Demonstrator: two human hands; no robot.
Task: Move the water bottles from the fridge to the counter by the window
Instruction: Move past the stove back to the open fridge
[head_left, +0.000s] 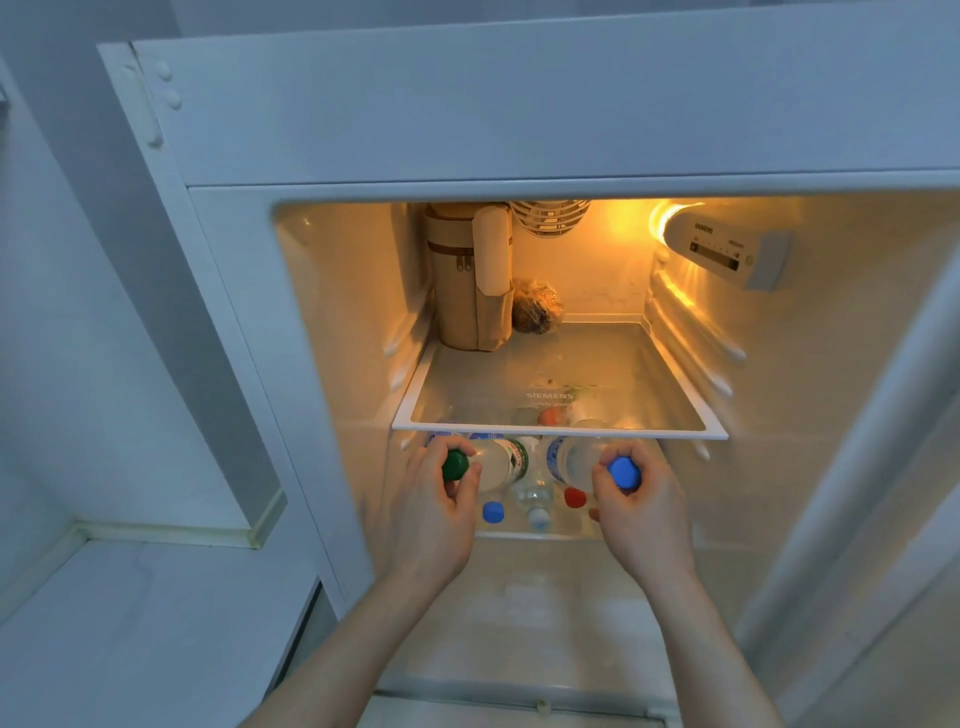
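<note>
My left hand (434, 512) is curling thumb and fingers around the green cap (455, 464) of a clear water bottle (496, 462), gripping it at the neck. My right hand (641, 512) is gripping the blue cap (623, 473) of a second bottle (569, 457) in the same way. Both bottles are lying tilted toward me, just under the front edge of the glass shelf (558, 431).

Between my hands, more bottles are standing on the lower shelf (530, 534): one showing a small blue cap (493, 512), one a red cap (575, 497), and a clear one (532, 501) between them. How many are standing farther back I cannot tell through the glass.

The gap between the glass shelf's rim and the lower shelf is looking narrow; open room is lying toward me, in front of the fridge opening.

On the glass shelf, a tan zippered bag (467, 280) is standing at the back left corner with a wrapped bundle (537, 306) touching its right side. The fridge interior (810, 415) is glowing warm yellow beside a control panel (727, 249). A pale counter (130, 623) is lying at lower left, beside the cabinet.
</note>
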